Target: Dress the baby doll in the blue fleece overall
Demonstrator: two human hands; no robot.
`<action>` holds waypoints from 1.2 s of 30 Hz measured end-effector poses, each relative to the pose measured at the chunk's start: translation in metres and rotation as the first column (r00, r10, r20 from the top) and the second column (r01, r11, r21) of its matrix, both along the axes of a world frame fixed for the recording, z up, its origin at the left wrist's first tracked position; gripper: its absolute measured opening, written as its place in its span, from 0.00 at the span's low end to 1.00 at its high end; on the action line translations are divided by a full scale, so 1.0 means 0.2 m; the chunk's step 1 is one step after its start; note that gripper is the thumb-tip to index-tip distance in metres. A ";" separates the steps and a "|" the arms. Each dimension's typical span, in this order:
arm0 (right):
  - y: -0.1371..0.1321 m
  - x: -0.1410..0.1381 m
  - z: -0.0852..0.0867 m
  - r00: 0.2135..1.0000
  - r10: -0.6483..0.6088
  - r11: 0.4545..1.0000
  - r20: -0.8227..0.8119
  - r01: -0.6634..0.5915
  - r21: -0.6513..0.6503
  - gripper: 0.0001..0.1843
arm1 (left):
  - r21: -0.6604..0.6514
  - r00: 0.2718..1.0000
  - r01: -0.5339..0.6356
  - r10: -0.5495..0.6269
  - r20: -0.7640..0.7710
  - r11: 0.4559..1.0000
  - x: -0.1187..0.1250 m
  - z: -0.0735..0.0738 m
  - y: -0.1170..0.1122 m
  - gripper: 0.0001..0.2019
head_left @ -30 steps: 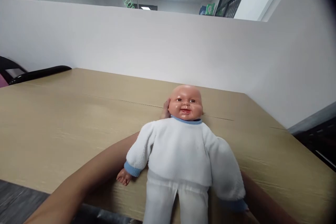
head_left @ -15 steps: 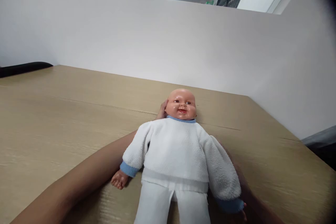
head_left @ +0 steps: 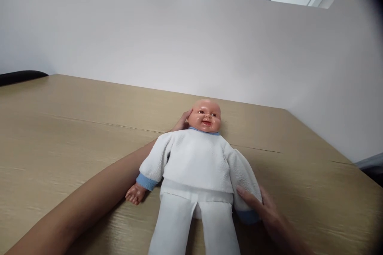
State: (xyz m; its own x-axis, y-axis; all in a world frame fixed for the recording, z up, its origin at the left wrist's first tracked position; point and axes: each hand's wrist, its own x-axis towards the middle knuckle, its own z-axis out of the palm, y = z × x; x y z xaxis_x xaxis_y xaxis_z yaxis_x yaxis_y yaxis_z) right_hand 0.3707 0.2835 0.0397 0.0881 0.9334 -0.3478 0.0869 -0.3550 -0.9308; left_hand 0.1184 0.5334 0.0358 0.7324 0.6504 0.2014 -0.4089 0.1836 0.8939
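A baby doll (head_left: pixel 196 163) in a white fleece top with blue trim and white trousers lies face up before me, feet toward me. My left hand (head_left: pixel 182 122) reaches past its side and cups the left of its head; most of those fingers are hidden behind the doll. At the doll's sleeve (head_left: pixel 242 173) on the right, my right hand (head_left: pixel 263 209) takes hold, thumb on top and the other fingers at the outer side, partly hidden. The doll's blue-cuffed arm (head_left: pixel 147 182) on the left rests across my left forearm.
The wooden table (head_left: pixel 98 143) stretches out all around, with thin seams across it. Behind it stands a white partition wall (head_left: pixel 149 36). A black rounded object (head_left: pixel 22 76) is at the far left edge, and something dark (head_left: pixel 372 167) is past the right edge.
My right hand has come from behind the doll's arm up onto its sleeve, with the thumb now on top. That sleeve is drawn in closer to the body. The left hand still holds the head.
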 end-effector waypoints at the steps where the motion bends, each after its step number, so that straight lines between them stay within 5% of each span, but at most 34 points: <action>1: 0.01 0.00 0.00 0.995 -0.002 0.998 0.101 -0.006 0.070 0.44 | -0.070 0.997 -0.069 0.071 0.029 0.995 0.00 -0.02 -0.02 0.40; 9: -0.03 -0.04 -0.03 0.911 -0.018 0.960 0.413 -0.099 0.260 0.43 | -0.256 0.992 -0.095 0.069 -0.108 0.962 -0.08 0.01 -0.08 0.35; 16: -0.01 -0.03 -0.07 0.897 0.034 0.927 0.440 -0.193 0.321 0.39 | -0.268 0.984 -0.126 0.085 -0.158 0.955 -0.09 0.00 -0.08 0.34; 36: 0.00 -0.03 -0.06 0.881 0.032 0.923 0.472 -0.208 0.325 0.35 | -0.169 0.987 -0.156 0.149 -0.054 0.973 -0.06 0.04 -0.17 0.23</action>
